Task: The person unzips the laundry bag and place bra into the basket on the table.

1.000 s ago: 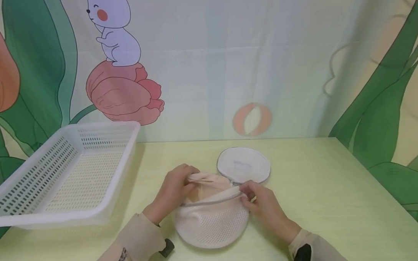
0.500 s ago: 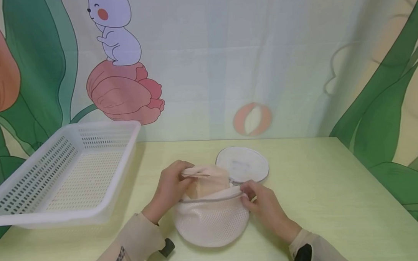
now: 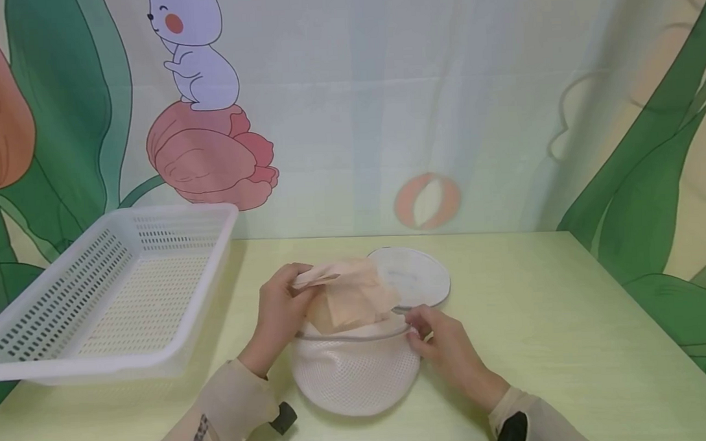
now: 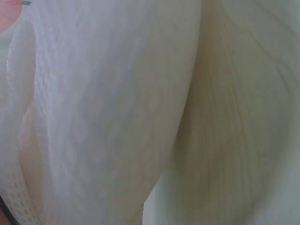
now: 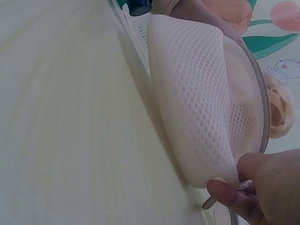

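A white mesh laundry bag (image 3: 356,378) with a grey zip rim sits on the table, its round lid (image 3: 420,278) folded back behind it. Between thumb and fingers my left hand (image 3: 279,309) holds a bunched, peach-coloured piece of thin cloth (image 3: 358,297) at the bag's mouth; its upper part stands above the rim and its lower end is hidden inside. My right hand (image 3: 452,354) pinches the rim at the right side, close to the zip pull (image 5: 209,202). In the left wrist view the mesh wall of the bag (image 4: 112,112) fills most of the picture.
To the left stands a white plastic basket (image 3: 185,346) with slotted walls. The pale yellow table (image 3: 566,317) runs back to a printed curtain (image 3: 326,117) showing flowers and a white animal.
My left hand has moved up and to the left, and more of the peach cloth now shows above the bag's rim. My right hand has stayed in place on the rim.
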The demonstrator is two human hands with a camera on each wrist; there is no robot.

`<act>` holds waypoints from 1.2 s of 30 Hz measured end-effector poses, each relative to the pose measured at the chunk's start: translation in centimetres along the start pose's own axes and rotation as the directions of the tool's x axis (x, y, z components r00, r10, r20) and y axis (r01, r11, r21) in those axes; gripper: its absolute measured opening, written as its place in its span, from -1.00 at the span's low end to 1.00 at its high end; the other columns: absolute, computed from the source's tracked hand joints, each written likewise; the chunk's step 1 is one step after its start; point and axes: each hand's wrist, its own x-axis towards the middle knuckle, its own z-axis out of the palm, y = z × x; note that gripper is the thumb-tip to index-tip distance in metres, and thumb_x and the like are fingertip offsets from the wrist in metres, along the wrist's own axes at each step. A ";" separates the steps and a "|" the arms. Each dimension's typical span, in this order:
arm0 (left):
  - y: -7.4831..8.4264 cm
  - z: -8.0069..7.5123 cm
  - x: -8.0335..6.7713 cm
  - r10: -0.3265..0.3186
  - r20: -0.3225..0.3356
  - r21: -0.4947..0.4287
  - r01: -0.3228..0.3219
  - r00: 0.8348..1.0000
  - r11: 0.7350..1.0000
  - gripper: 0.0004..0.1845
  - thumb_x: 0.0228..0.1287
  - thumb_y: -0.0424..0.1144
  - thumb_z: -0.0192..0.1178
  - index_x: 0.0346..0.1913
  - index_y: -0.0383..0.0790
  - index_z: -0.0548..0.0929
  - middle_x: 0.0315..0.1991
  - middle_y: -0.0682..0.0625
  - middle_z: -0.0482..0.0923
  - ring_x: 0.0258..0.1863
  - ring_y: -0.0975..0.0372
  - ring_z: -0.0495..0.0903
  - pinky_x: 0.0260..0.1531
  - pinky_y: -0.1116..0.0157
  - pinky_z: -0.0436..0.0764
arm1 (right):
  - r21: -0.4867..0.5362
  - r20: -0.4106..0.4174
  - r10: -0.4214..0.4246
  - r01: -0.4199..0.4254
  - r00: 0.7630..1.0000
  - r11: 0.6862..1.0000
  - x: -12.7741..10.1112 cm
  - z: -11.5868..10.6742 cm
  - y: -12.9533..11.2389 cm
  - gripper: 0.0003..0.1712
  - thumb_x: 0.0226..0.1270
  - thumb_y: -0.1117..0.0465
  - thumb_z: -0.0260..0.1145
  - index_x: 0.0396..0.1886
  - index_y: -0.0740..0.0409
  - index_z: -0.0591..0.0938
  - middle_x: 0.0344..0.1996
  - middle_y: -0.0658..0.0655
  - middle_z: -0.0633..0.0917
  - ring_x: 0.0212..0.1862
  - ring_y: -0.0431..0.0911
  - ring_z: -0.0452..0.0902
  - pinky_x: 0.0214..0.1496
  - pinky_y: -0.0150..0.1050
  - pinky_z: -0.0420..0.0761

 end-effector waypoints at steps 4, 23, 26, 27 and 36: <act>0.2 -0.2 0.1 -0.079 -0.035 -0.065 0.076 0.996 0.995 -0.76 -0.03 -0.44 0.44 -0.23 -0.30 0.69 -0.24 -0.13 0.70 -0.29 0.17 0.58 -0.29 0.37 0.54 | -0.002 0.006 0.005 -0.005 1.000 1.000 0.0 0.0 0.0 -0.78 0.13 0.46 0.34 -0.25 0.14 0.59 -0.46 -0.03 0.64 -0.38 -0.22 0.53 -0.39 -0.40 0.57; 1.3 -1.6 1.2 -0.194 -0.105 -0.281 0.158 0.975 0.947 -0.78 0.02 -0.48 0.39 -0.21 -0.32 0.69 -0.24 -0.12 0.67 -0.33 0.36 0.52 -0.39 0.49 0.54 | 0.012 0.012 0.000 0.000 1.000 1.000 0.0 0.1 0.3 -0.78 0.14 0.46 0.32 -0.25 0.13 0.59 -0.46 -0.05 0.64 -0.38 -0.24 0.53 -0.39 -0.40 0.56; 1.4 -1.9 1.5 -0.186 -0.115 -0.281 0.147 0.976 0.948 -0.78 0.04 -0.47 0.38 -0.20 -0.32 0.69 -0.25 -0.10 0.66 -0.35 0.35 0.53 -0.40 0.48 0.55 | 0.008 0.014 0.001 -0.001 1.000 1.000 0.0 0.2 0.4 -0.78 0.14 0.45 0.33 -0.25 0.12 0.59 -0.46 -0.05 0.64 -0.38 -0.23 0.53 -0.38 -0.40 0.56; 1.5 -2.0 1.7 -0.184 -0.116 -0.281 0.146 0.976 0.948 -0.78 0.04 -0.47 0.38 -0.19 -0.32 0.68 -0.25 -0.10 0.65 -0.35 0.35 0.53 -0.40 0.47 0.55 | 0.006 0.013 0.003 -0.003 1.000 1.000 0.0 0.3 0.4 -0.78 0.14 0.45 0.33 -0.25 0.12 0.59 -0.46 -0.05 0.64 -0.38 -0.23 0.53 -0.38 -0.40 0.56; 2.7 -3.5 2.5 -0.168 -0.120 -0.217 0.139 0.979 0.966 -0.78 0.05 -0.45 0.37 -0.19 -0.32 0.67 -0.25 -0.12 0.64 -0.35 0.36 0.49 -0.41 0.49 0.52 | 0.007 0.009 0.000 0.000 1.000 1.000 0.1 0.1 0.5 -0.79 0.15 0.45 0.33 -0.24 0.14 0.60 -0.45 -0.03 0.65 -0.38 -0.22 0.54 -0.38 -0.39 0.57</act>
